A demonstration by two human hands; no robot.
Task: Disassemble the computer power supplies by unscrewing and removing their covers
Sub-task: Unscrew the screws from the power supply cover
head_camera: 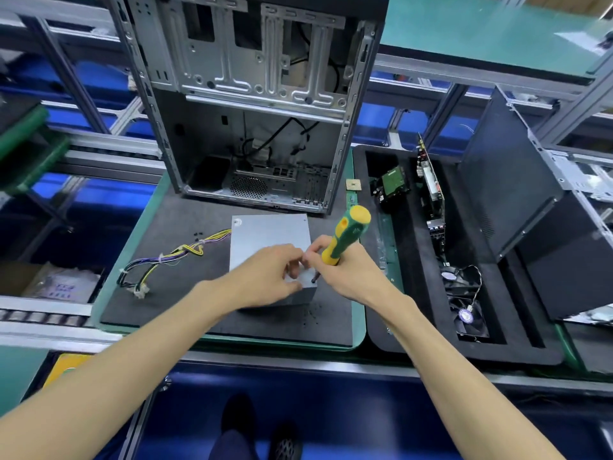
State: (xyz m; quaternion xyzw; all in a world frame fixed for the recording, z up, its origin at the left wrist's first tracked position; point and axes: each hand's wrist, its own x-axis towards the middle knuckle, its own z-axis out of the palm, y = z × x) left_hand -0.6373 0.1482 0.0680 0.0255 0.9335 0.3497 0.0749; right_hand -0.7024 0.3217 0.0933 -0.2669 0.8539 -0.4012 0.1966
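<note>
A grey metal power supply (pixel 270 232) lies on a dark foam mat (pixel 185 227), its bundle of yellow, purple and black wires (pixel 166 258) trailing off to the left. My right hand (pixel 345 270) grips a yellow-and-green screwdriver (pixel 346 239), held upright with its tip on the near right corner of the supply's top. My left hand (pixel 268 277) rests on the near edge of the box, fingers curled at a spot right beside the screwdriver tip; whether they pinch a screw is hidden.
An open, stripped computer case (pixel 255 94) stands just behind the supply. At right, a black foam tray (pixel 414 327) holds a hard drive (pixel 393 185), a circuit board (pixel 431 184) and fans (pixel 464 303). A dark case panel (pixel 517 207) leans beyond it. Small black screws (pixel 199 234) lie on the mat.
</note>
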